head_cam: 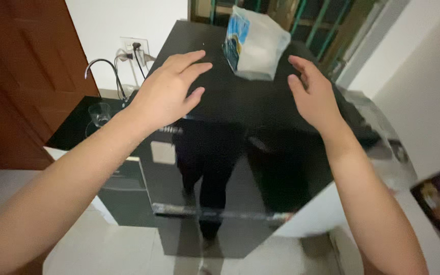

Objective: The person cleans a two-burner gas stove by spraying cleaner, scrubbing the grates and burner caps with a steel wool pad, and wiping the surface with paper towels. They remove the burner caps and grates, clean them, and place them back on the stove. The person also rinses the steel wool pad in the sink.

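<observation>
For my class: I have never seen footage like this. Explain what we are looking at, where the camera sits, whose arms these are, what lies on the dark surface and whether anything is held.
There is one picture, taken by a camera worn on a person's head and looking down, so the two bare arms belong to the wearer. No machine is doing the handling. The left hand and the right hand are both open, fingers spread, over the top of a glossy black appliance, probably a fridge. Neither hand holds anything. On the top, between the hands and a little beyond them, lies a white and blue plastic bag. The shiny front mirrors the person's legs. To the left, lower down, a curved tap stands on a dark counter beside a clear glass, with a wall socket behind.
</observation>
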